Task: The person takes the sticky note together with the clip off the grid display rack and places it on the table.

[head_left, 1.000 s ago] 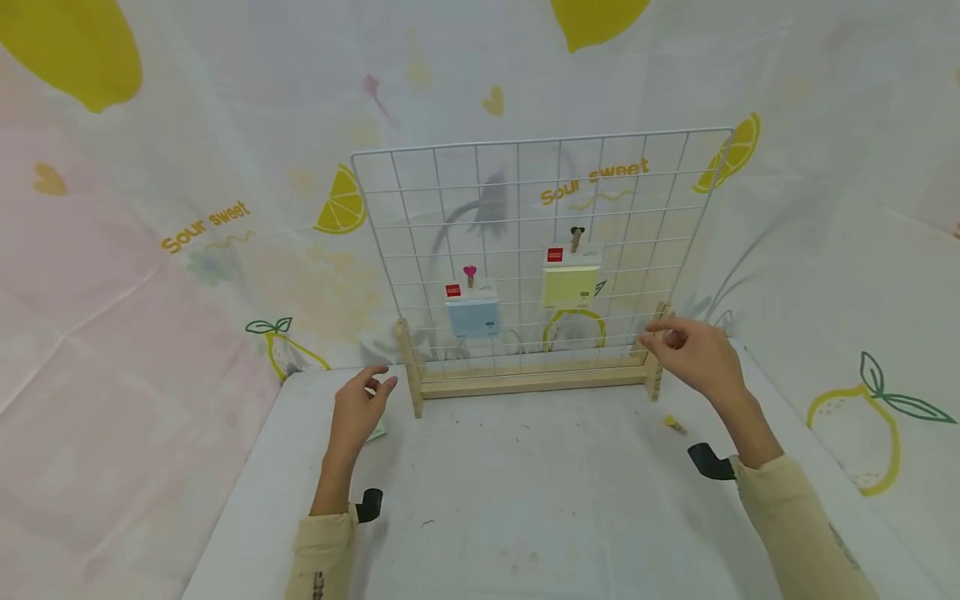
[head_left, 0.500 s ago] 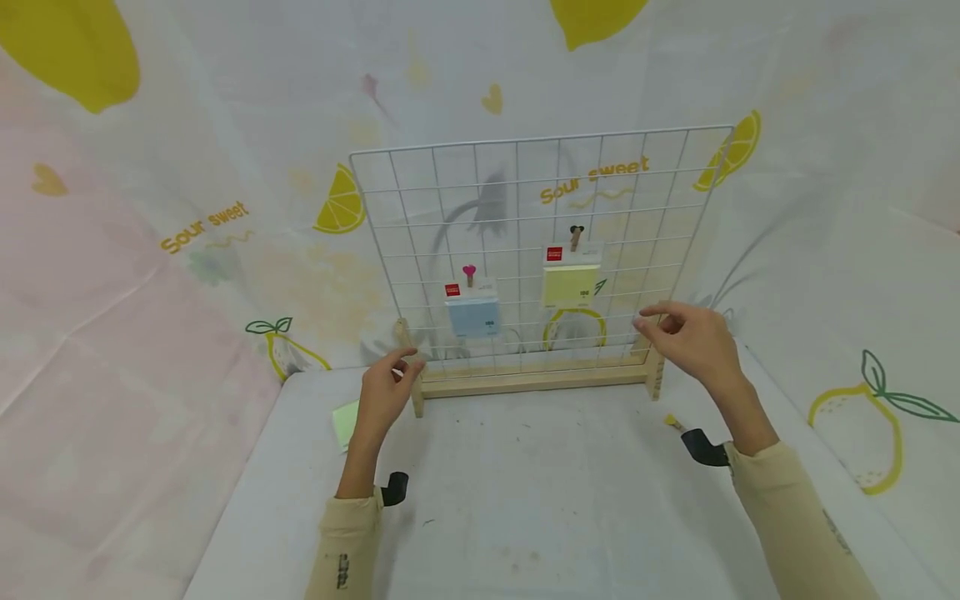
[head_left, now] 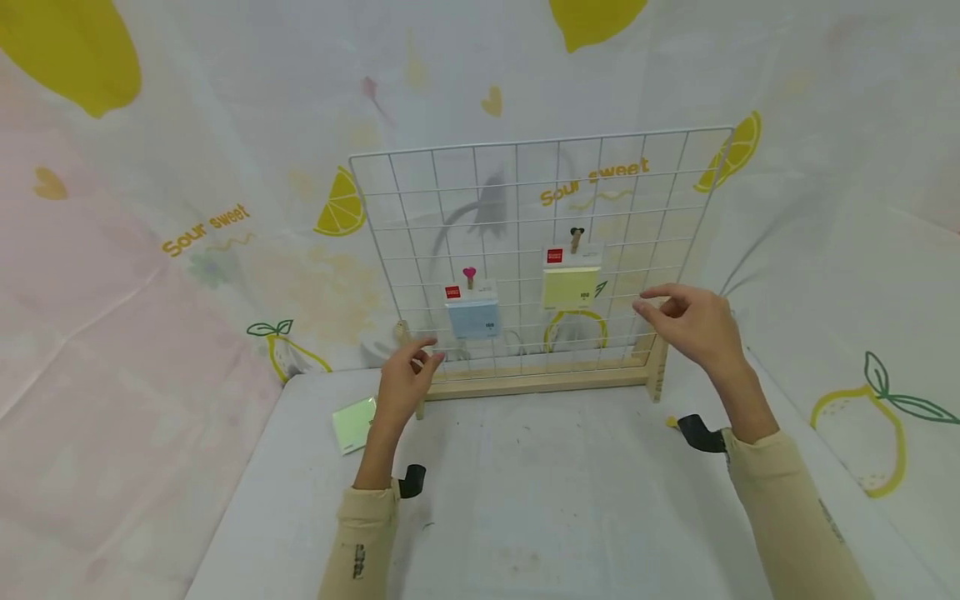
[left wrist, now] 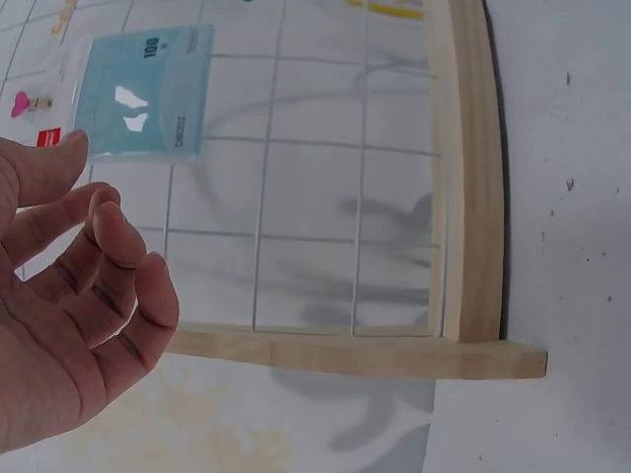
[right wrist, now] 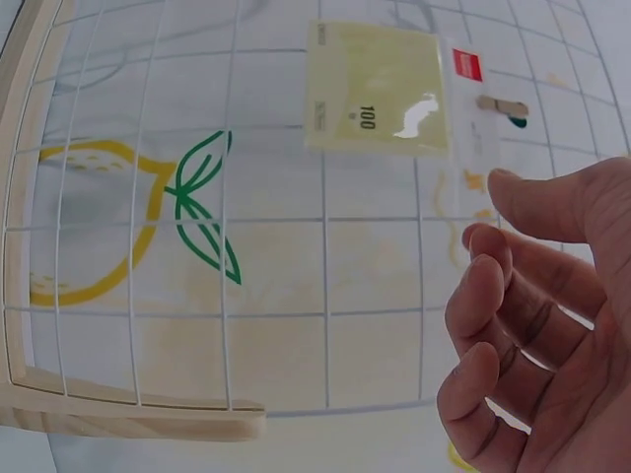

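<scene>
A white wire grid (head_left: pixel 517 192) stands upright in a wooden base (head_left: pixel 536 384). On it hang a blue sticky-note pack (head_left: pixel 473 320) under a pink heart clothespin (head_left: pixel 469 275) and a yellow sticky-note pack (head_left: pixel 572 289) under a clothespin with a dark top (head_left: pixel 577 240). My left hand (head_left: pixel 402 385) hovers before the grid's lower left, below and left of the blue pack, fingers loosely bent around nothing. At the grid's right side my right hand (head_left: pixel 697 327) is raised, thumb and forefinger apart, holding nothing; in its wrist view the yellow pack (right wrist: pixel 380 89) lies beyond the thumb.
A pale green sticky-note pack (head_left: pixel 353 426) lies on the white table (head_left: pixel 517 483), left of the left forearm. By the right wrist's black camera mount (head_left: pixel 701 434) sits a yellow-topped clip (head_left: pixel 671 422), partly hidden. Lemon-printed cloth (head_left: pixel 225 125) hangs behind.
My left hand has moved right and up toward the blue pack, uncovering the green pack on the table. My right hand has risen slightly along the grid's right side. The hung packs stay put.
</scene>
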Available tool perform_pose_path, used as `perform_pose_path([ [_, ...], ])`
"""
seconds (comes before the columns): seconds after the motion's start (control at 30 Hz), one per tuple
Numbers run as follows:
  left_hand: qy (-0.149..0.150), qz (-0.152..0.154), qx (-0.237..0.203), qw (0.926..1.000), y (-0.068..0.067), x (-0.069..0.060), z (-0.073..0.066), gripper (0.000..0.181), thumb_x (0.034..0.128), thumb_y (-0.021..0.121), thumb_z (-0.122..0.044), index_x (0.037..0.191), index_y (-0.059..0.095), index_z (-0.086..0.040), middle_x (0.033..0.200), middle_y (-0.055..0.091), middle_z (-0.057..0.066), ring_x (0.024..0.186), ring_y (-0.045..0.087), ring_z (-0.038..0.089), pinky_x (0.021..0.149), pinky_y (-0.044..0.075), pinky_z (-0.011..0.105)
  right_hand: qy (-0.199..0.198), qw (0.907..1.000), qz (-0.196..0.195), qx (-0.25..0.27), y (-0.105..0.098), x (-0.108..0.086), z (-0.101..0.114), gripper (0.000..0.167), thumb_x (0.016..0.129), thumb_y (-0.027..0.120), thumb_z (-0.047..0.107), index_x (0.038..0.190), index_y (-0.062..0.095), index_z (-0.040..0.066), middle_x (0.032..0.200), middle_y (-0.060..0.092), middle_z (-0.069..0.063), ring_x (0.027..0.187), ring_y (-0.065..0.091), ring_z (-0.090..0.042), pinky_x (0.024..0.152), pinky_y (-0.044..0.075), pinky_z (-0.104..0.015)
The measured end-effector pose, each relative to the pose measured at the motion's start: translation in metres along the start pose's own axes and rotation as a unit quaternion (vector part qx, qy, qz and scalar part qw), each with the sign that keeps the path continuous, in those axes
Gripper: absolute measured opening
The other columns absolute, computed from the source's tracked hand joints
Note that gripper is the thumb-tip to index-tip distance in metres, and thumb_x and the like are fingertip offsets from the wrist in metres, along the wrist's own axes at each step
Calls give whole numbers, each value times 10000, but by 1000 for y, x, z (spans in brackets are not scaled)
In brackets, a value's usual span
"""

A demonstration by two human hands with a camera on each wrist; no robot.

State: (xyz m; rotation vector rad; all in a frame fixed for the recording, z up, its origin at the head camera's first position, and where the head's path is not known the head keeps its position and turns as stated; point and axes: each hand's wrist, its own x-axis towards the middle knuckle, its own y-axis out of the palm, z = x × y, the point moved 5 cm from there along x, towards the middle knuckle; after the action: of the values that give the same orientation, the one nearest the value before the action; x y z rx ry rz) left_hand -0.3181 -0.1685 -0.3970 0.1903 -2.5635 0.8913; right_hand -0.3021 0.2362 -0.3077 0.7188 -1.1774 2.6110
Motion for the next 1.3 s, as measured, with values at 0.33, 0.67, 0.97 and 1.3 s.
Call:
perform_pose_path([
  [0.33, 314, -59, -107, 9994, 9, 5, -17, 288, 944, 694, -176, 1198, 688, -41, 798, 601, 53, 576, 486, 170, 494, 405, 272, -182, 9997, -113, 79, -5, 11, 10, 300, 906, 728, 322, 1086, 748, 83, 696, 667, -49, 497, 481, -116, 453, 355, -301],
  [0.67, 580, -31, -271, 9979, 20, 14, -36, 303, 938, 703, -181, 1186, 689, -6, 797, 602, 72, 596, 489, 174, 531, 415, 289, -249, 9992, -205, 233, -5, 21, 19, 306, 907, 724, 346, 1085, 753, 99, 669, 649, -32, 538, 510, -180, 468, 374, -300],
  [0.97, 711, -5, -211, 9972, 27, 15, -45, 304, 937, 704, -185, 1183, 693, -7, 787, 615, 65, 576, 489, 156, 514, 411, 272, -292, 9989, -161, 335, -4, 28, 26, 306, 911, 726, 313, 1145, 736, 117, 699, 665, -47, 594, 547, -162, 533, 401, -294],
  [1.3, 795, 102, -461, 9957, 37, 23, -50, 302, 942, 697, -181, 1198, 691, -21, 784, 608, 52, 554, 483, 148, 498, 411, 265, -406, 9976, -436, 356, -3, 39, 38, 282, 905, 728, 316, 1125, 748, 140, 686, 669, -44, 569, 547, -151, 492, 373, -275],
])
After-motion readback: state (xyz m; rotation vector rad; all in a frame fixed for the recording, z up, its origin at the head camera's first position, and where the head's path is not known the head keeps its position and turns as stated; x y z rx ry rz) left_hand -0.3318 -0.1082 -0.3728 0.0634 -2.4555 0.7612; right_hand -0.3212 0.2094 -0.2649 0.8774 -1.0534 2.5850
